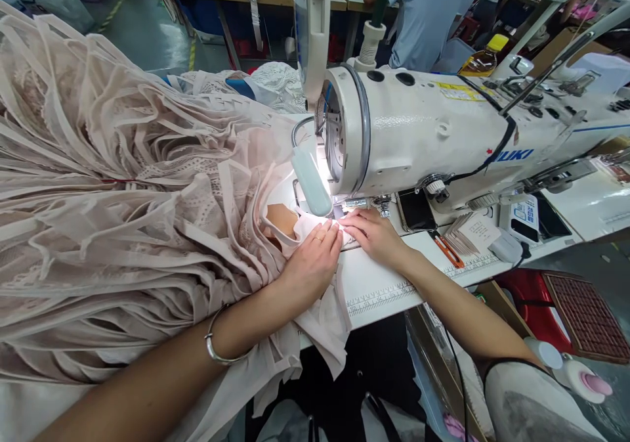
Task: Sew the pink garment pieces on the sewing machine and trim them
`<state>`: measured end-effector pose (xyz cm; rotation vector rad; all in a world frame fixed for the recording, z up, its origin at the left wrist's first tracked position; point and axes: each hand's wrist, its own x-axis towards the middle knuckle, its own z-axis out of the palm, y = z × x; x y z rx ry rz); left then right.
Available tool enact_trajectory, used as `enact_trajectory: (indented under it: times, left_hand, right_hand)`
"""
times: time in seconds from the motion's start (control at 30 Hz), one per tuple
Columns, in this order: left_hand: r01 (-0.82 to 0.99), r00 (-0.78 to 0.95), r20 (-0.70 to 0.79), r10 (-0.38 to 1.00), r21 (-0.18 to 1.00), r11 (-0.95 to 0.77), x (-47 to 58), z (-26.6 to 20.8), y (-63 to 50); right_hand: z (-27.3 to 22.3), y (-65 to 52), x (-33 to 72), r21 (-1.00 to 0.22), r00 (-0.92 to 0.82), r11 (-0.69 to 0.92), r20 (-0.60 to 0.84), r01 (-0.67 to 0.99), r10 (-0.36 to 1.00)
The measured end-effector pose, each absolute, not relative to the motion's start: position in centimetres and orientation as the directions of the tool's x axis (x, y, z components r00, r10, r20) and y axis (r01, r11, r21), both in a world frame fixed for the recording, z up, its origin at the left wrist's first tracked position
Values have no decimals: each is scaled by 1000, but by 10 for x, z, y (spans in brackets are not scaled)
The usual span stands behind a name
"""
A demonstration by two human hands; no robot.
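The left hand [315, 258] and the right hand [377, 235] meet on the pale cloth [308, 224], which lies beneath their fingertips at the working end of the sewing machine [408, 130]. They seem placed to hold it flat and steady from both sides. Glare and the fingers hide its edge, so I cannot tell whether either hand pinches it or only presses.

The heap of garments [123, 232] lies left of the hands, probably so that cloth can be drawn from there without reaching across. The orange cutter [447, 250] rests on the worktop [364, 278] to the right of the right hand, likely parked within easy reach.

The left forearm slants up beside the heap, its fingers extended and close together, pointing up and rightward. The right forearm comes in from the right, wrist low, its fingers bent leftward to the left fingertips.
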<state>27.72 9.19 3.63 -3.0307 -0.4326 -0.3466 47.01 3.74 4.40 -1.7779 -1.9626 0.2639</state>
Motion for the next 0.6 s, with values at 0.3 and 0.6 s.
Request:
enact_trajectory:
  times: [0.3, 0.6]
  left_hand:
    - [424, 884, 228, 408, -21, -906, 278, 49, 85]
    - [375, 889, 292, 352, -22, -927, 289, 34, 77]
  right_hand:
    - [49, 33, 455, -2, -238, 241, 159, 971, 958]
    - [50, 41, 472, -116, -233, 235, 32, 965, 972]
